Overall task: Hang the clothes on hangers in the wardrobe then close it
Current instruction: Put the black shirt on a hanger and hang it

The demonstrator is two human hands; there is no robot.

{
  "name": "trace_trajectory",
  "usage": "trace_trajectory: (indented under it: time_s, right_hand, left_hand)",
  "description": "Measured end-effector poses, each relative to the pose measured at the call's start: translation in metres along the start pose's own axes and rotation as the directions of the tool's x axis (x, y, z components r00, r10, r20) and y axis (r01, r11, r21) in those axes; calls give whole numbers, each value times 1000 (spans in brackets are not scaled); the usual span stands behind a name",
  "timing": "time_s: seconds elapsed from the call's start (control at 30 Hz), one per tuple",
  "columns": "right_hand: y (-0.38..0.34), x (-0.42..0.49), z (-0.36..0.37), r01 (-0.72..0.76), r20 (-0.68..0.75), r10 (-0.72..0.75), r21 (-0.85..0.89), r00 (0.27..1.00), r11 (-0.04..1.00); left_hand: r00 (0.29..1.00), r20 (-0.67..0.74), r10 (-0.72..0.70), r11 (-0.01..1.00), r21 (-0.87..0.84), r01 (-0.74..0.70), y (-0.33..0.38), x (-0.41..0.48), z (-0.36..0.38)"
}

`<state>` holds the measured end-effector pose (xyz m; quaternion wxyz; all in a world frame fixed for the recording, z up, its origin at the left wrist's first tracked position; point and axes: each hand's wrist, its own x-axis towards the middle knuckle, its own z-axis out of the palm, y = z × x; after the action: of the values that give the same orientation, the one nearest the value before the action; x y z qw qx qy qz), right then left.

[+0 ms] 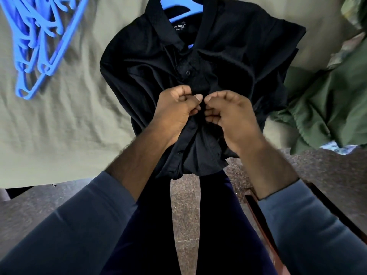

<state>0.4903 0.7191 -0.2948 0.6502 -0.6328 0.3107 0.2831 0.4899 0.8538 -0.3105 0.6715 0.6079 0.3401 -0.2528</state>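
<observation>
Right now I am pinching the front of the black shirt (pixel 149 62) with both hands. My left hand (pixel 176 108) is curling around the left side of the button strip, thumb pressing down on the cloth. My right hand (pixel 230 116) is gripping the opposite side, its fingertips (pixel 208 99) almost touching my left thumb. The two hands are meeting at the middle of the shirt's front, below a fastened button (pixel 187 72).

The shirt is lying face up on the bed (pixel 69 126), which is wearing a wrinkled olive-grey sheet. Its collar is pointing toward the far edge, and its hem is hanging over the near edge in front of my legs. A blue hanger (pixel 184 10) is sitting inside the collar, showing above the neck label (pixel 179 27).

A tangled pile of blue hangers (pixel 37 46) is resting toward the far left corner of the bed, well apart from the shirt. A crumpled green garment (pixel 321 108) is lying along the right edge, just beside the shirt's sleeve, and is drooping over the near edge there. My grey-blue sleeves (pixel 79 225) are sitting pushed up my forearms above the brown stone floor (pixel 184 195).
</observation>
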Motion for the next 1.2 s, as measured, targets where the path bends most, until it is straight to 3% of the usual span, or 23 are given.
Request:
trace_trajectory:
  time_s: [0.07, 0.17, 0.23, 0.3, 0.37, 0.43, 0.5, 0.6, 0.77, 0.93, 1.2]
  right_hand:
    - [-5, 6, -3, -222, 114, 199, 245, 973, 944]
    - [-3, 19, -6, -195, 97, 177, 220, 979, 956]
    - [9, 25, -7, -25, -8, 25, -16, 1000, 1000]
    - [28, 29, -12, 74, 1, -78, -331, 997, 941]
    - [48, 27, -19, 102, 98, -52, -628, 994, 772]
    - [65, 19, -25, 163, 151, -70, -791, 986, 589]
    - [74, 12, -29, 151, 110, -106, -802, 988, 578]
    - [76, 7, -32, 87, 42, -82, -729, 996, 679]
    - [76, -2, -41, 68, 107, 28, -789, 994, 611]
    - [83, -8, -48, 80, 104, 12, -826, 994, 558]
    - [106, -32, -26, -26, -41, -8, -758, 999, 652]
  left_hand:
    - [995, 38, 89, 989, 113, -93, 1, 3, -1]
    - [972, 90, 216, 919, 316, -234, 7, 14, -1]
    - [963, 50, 266, 882, 391, -264, 9, 29, -2]
    - [954, -7, 301, 850, 454, -265, 8, 47, -5]
    - [955, -33, 293, 823, 518, -235, 4, 61, -8]
    - [956, -58, 288, 799, 566, -206, 0, 64, -10]
    - [943, -124, 310, 802, 566, -189, -7, 51, -12]
    - [914, -199, 353, 813, 548, -195, -33, 6, -16]
    - [943, -230, 240, 777, 627, -45, -102, -57, -20]
    - [938, -276, 209, 719, 694, 44, -133, -50, -23]
    - [946, -213, 246, 640, 769, 7, -140, -32, -34]
